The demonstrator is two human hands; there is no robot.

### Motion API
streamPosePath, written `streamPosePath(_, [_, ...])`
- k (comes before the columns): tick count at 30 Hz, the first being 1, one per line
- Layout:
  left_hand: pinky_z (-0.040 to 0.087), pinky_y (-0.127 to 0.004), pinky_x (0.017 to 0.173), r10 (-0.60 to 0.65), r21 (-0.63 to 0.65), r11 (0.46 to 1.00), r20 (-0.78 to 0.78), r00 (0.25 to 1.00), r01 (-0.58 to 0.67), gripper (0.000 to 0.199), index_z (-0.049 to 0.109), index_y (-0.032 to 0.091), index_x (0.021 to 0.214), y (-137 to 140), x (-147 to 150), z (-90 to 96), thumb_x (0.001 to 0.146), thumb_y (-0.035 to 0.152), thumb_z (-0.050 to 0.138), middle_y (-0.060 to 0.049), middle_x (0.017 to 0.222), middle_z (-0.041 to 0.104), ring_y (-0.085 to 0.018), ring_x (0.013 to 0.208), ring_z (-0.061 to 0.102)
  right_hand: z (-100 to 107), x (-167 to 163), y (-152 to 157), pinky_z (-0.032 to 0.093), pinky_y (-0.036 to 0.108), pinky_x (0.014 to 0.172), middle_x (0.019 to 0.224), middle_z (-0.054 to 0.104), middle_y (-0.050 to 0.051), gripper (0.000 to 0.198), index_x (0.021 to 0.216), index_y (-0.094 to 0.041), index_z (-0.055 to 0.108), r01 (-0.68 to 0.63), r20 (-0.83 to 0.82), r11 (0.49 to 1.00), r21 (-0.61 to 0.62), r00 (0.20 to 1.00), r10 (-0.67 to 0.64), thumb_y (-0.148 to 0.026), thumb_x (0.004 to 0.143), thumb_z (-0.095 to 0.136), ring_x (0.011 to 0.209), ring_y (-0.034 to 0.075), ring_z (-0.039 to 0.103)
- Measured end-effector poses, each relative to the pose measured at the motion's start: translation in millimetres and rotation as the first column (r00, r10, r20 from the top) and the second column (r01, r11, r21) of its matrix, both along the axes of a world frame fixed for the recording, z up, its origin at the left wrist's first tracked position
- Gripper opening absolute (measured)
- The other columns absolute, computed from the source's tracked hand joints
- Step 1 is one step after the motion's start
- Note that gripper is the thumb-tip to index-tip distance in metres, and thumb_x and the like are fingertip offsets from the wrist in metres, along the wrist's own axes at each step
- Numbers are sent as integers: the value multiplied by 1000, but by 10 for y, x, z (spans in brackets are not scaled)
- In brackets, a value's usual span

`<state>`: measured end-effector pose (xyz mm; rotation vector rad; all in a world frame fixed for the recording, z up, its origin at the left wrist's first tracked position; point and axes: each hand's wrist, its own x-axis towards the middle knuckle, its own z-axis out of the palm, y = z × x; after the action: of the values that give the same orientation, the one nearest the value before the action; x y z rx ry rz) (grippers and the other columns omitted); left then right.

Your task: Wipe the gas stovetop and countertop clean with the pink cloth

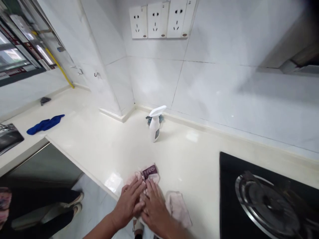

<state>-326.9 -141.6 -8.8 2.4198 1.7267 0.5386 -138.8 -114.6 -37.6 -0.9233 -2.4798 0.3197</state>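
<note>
- The pink cloth (154, 178) with a dark purple patch lies bunched on the tabletop (199, 156), near its front edge.
- The left hand (131, 199) lies on this cloth with fingers together, pointing to the back edge.
- The right hand (156, 202) presses on it too, close beside the left; whether either hand grips the cloth, I cannot tell.
- Just right of the right hand there is a pale pink piece of cloth (177, 205); its joining with the first one is not clear.
- The white spray bottle (155, 127) stands upright near the back edge, before a greyish crumpled cloth (149, 120).
- The blue cloth (46, 124) lies near the inner corner, at left.
- The black stove (229, 186) occupies the right side.
</note>
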Motion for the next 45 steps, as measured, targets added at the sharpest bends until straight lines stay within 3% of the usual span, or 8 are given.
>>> streamPosePath(5, [35, -58, 108, 41, -87, 995, -100, 994, -49, 82, 44, 33, 151, -50, 120, 31, 81, 74, 62, -14, 147, 55, -38, 136, 48, -56, 1080, -141, 33, 52, 120, 159, 42, 6, 67, 159, -29, 29, 220, 27, 975, -21, 975, -220, -24, 95, 48, 148, 26, 36])
streamPosePath(9, [17, -76, 109, -19, -174, 985, -101, 995, 1, 119, 48, 32, 149, 97, 379, -38, 48, 89, 73, -21, 159, 37, -56, 144, 26, -184, 1857, -291, 27, 63, 118, 163, 34, 6, 61, 160, -36, 24, 562, 49, 806, 184, 814, -579, -35, 101, 41, 150, 34, 31])
streamPosePath(16, [16, -70, 114, -74, -54, 996, -65, 995, 71, 70, 56, 36, 140, 259, 473, -216, 79, 67, 64, -10, 164, 34, -47, 150, 22, -369, 1985, -477, 29, 68, 114, 168, 20, 12, 71, 163, -31, 9, 738, 37, 596, 317, 618, -785, -36, 100, 40, 149, 40, 30])
streamPosePath(26, [12, -74, 112, -43, -168, 985, -81, 996, 28, 76, 45, 36, 150, 2191, 1150, 370, 80, 64, 60, -9, 166, 30, -50, 150, 16, -448, 2058, -456, 32, 61, 114, 165, 28, 15, 70, 163, -27, 13, 718, 104, 581, 384, 592, -799, -34, 99, 40, 147, 37, 36])
streamPosePath(29, [14, -72, 112, -77, -202, 978, -92, 993, 57, 64, 58, 35, 139, 2396, 1240, 431, 80, 60, 62, -7, 162, 37, -47, 148, 21, -436, 2082, -477, 32, 58, 114, 162, 34, 16, 68, 162, -24, 21, 717, 116, 583, 382, 589, -800, -32, 98, 41, 146, 36, 38])
streamPosePath(33, [8, -55, 121, -158, -165, 977, -119, 980, 137, 46, 64, 34, 128, 1705, 802, 234, 85, 51, 59, 0, 154, 49, -32, 149, 26, -355, 2047, -499, 30, 57, 116, 159, 40, 15, 58, 154, -20, 40, 742, 131, 579, 337, 572, -809, -34, 98, 43, 147, 35, 36])
streamPosePath(39, [17, -56, 118, -171, -1, 985, -151, 973, 173, 45, 67, 29, 116, 97, -541, -8, 79, 55, 65, -7, 145, 57, -37, 144, 34, -339, 1980, -492, 26, 57, 118, 160, 36, 18, 53, 144, -13, 53, 773, 114, 554, 309, 548, -829, -38, 99, 38, 147, 35, 35])
streamPosePath(45, [22, -58, 115, 165, 110, 984, -284, 945, -139, 40, 66, 23, 113, 47, -1460, 25, 77, 40, 67, -13, 142, 57, -39, 140, 40, -344, 1969, -488, 25, 58, 118, 160, 36, 19, 54, 144, -12, 52, 772, 100, 561, 300, 559, -823, -38, 99, 37, 146, 36, 36])
